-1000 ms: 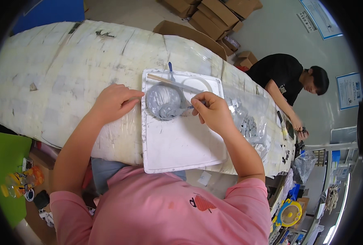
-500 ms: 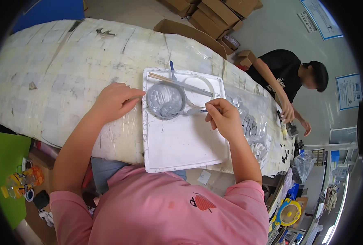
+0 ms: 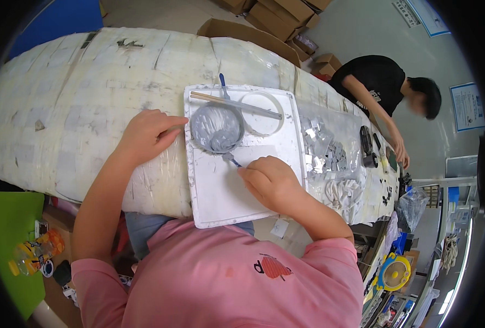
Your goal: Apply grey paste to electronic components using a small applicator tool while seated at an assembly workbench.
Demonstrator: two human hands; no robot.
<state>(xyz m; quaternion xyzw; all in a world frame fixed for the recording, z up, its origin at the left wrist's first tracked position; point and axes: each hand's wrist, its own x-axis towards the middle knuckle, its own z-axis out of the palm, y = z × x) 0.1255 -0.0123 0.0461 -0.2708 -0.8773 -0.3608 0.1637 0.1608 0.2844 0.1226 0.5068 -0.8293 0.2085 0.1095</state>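
The white tray (image 3: 220, 191) is lying on the long taped desk (image 3: 78, 109), and everything here is placed against it. At its upper left a round bowl (image 3: 217, 128) is holding grey paste, smeared thickly over the bottom and sides, so the mixing is looking well advanced. The right hand (image 3: 272, 183), over the tray's middle, is pinching a small blue-handled tool (image 3: 232, 159) whose grey-coated tip is resting at the bowl's near rim. The left hand (image 3: 147, 136), fingers loosely together, is steadying the bowl from just off the tray's left edge. Behind the bowl an empty white ring-shaped dish (image 3: 261, 113) is sitting under a wooden stick (image 3: 237, 104). Most of the tray is lying bare, so spreading looks unstarted. Right of the tray, small grey tiles (image 3: 324, 153) are lying heaped on plastic sheeting.
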